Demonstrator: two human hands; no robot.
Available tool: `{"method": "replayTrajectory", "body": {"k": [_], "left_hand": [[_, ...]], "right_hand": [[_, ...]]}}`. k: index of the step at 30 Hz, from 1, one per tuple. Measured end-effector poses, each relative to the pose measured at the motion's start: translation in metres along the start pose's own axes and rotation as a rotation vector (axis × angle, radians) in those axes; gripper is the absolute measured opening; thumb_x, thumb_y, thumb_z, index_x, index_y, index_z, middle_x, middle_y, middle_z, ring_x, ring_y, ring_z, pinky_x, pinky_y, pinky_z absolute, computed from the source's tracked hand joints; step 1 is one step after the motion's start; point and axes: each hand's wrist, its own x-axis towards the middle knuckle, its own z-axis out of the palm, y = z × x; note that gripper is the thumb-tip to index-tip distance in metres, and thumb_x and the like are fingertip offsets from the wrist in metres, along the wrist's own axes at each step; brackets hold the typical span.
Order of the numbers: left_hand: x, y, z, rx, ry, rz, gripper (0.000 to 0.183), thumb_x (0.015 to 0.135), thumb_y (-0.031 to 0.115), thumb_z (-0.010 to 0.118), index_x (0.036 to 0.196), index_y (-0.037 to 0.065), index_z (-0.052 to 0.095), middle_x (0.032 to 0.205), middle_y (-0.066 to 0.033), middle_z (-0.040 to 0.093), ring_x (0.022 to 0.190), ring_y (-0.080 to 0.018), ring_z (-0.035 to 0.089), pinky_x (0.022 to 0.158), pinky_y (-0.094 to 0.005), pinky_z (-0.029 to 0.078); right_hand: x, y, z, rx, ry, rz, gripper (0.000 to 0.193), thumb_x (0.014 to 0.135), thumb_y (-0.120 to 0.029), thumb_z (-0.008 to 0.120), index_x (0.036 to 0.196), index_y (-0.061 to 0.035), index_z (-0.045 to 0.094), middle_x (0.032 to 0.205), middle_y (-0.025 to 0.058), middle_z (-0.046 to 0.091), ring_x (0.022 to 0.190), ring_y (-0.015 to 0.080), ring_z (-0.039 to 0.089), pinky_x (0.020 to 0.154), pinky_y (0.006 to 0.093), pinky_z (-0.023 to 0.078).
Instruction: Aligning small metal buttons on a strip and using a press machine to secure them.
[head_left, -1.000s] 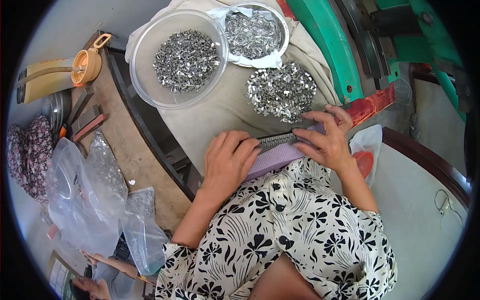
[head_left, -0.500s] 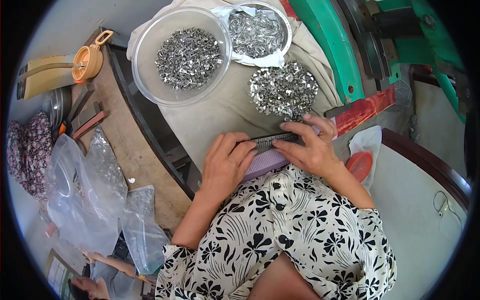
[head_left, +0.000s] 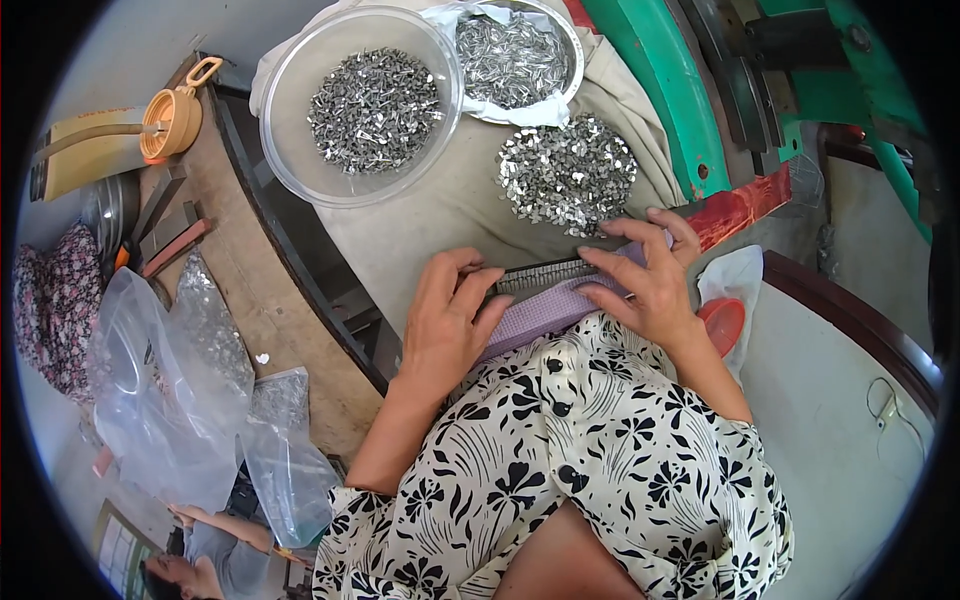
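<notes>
A narrow dark strip-shaped holder [head_left: 545, 275], lined with small metal pieces, rests by a purple checked cloth [head_left: 545, 308] in front of me. My left hand [head_left: 442, 315] is at its left end, with thumb and fingers apart and fingertips beside the strip. Over the right end, my right hand [head_left: 648, 285] has its thumb and index finger spread on either side of it. Beyond the right hand lies a pile of small flat metal pieces [head_left: 568, 175] on a beige cloth [head_left: 390, 240].
A clear plastic tub [head_left: 280, 150] of metal pieces and a lined bowl [head_left: 575, 70] of thin silvery parts stand behind. Green machinery [head_left: 650, 90] is at right. Plastic bags [head_left: 165, 400] and an orange lid [head_left: 175, 125] lie left; another person [head_left: 215, 560] is lower left.
The fingers of both hands have spread and loosened, and more of the strip shows. My right hand has shifted slightly right, and the purple cloth shows more beneath it.
</notes>
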Motion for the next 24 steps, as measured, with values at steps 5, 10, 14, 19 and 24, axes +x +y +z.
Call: {"method": "replayTrajectory", "body": {"k": [5, 10, 14, 19, 24], "left_hand": [[-0.005, -0.004, -0.003, 0.163, -0.067, 0.084, 0.031, 0.071, 0.006, 0.078, 0.1, 0.005, 0.067, 0.106, -0.0088, 0.059, 0.094, -0.0284, 0.059, 0.079, -0.0391, 0.047], [-0.008, -0.006, 0.0, 0.145, 0.018, 0.084, 0.034, 0.07, 0.007, 0.079, 0.102, 0.005, 0.068, 0.106, -0.0082, 0.06, 0.094, -0.0278, 0.059, 0.079, -0.0385, 0.046], [-0.009, -0.007, 0.001, 0.072, 0.013, 0.004, 0.033, 0.069, 0.007, 0.08, 0.1, 0.006, 0.069, 0.105, -0.0084, 0.06, 0.094, -0.0286, 0.058, 0.08, -0.0384, 0.046], [-0.009, -0.008, 0.002, 0.057, 0.034, 0.005, 0.032, 0.068, 0.007, 0.081, 0.098, 0.007, 0.07, 0.105, -0.0085, 0.059, 0.094, -0.0286, 0.058, 0.08, -0.0386, 0.046], [-0.011, -0.009, 0.002, 0.026, 0.03, 0.003, 0.032, 0.068, 0.007, 0.081, 0.098, 0.007, 0.071, 0.105, -0.0084, 0.059, 0.094, -0.0286, 0.058, 0.08, -0.0391, 0.046]], "right_hand": [[-0.008, 0.009, 0.009, -0.031, 0.042, -0.069, 0.032, 0.066, -0.028, 0.084, 0.096, -0.0223, 0.078, 0.115, -0.001, 0.065, 0.121, 0.0303, 0.04, 0.103, 0.0412, 0.03], [-0.013, 0.01, 0.017, -0.064, 0.165, -0.115, 0.029, 0.063, -0.027, 0.086, 0.092, -0.0251, 0.079, 0.111, -0.0025, 0.066, 0.119, 0.0285, 0.042, 0.102, 0.0382, 0.031], [-0.011, 0.012, 0.016, -0.032, 0.139, -0.11, 0.03, 0.064, -0.027, 0.086, 0.092, -0.0245, 0.078, 0.111, -0.0015, 0.066, 0.118, 0.028, 0.043, 0.103, 0.0394, 0.03], [-0.01, 0.015, 0.016, 0.053, 0.113, -0.027, 0.032, 0.064, -0.029, 0.085, 0.095, -0.0207, 0.077, 0.112, 0.0011, 0.065, 0.118, 0.0274, 0.044, 0.103, 0.0416, 0.03], [-0.015, 0.018, 0.015, 0.048, 0.116, -0.058, 0.032, 0.064, -0.029, 0.085, 0.094, -0.0201, 0.077, 0.111, 0.0017, 0.065, 0.119, 0.027, 0.044, 0.103, 0.0423, 0.03]]}}
